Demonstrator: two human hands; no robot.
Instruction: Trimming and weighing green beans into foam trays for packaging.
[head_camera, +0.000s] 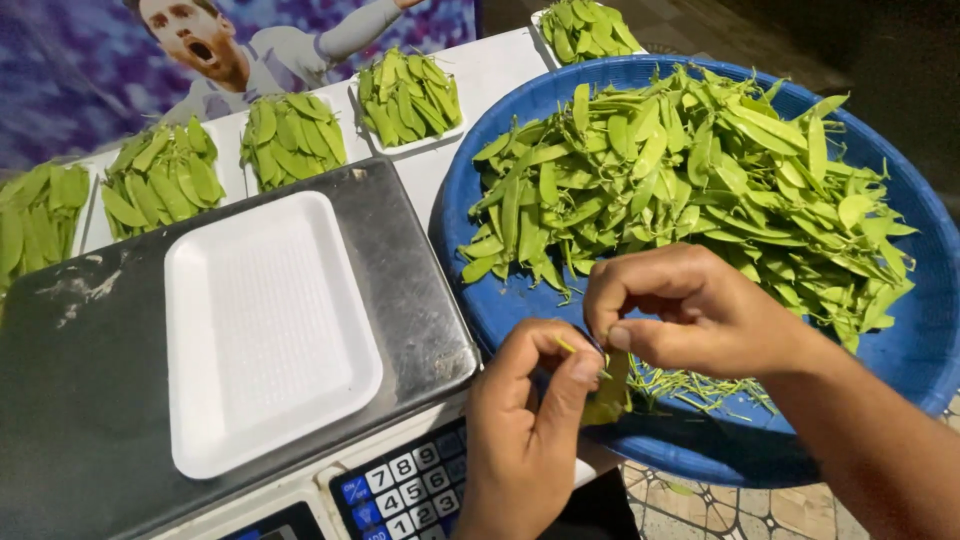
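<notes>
Your left hand (525, 420) pinches one snow pea pod (607, 392) at its upper end, fingers closed on it, and the pod hangs down over the near rim of the blue basin (930, 290). Your right hand (690, 310) is closed too, with thumb and forefinger nipping the tip of the same pod, just where the thin string begins. Both hands meet over the basin's edge, beside the weighing scale (90, 380).

To do this well, I think you should hold the pod steady with the left hand and pull the string along the seam in one slow line, not sideways, so it does not break halfway. Keep the pull over the basin, because a small heap of removed strings (700, 385) already lies there, under your right wrist.

The big pile of pods (690, 170) lies in the basin behind your hands. The white foam tray (265, 330) sits on the scale's dark platform with nothing in it, and filled trays (290, 135) stand in a row on the bench (490, 70) behind.
</notes>
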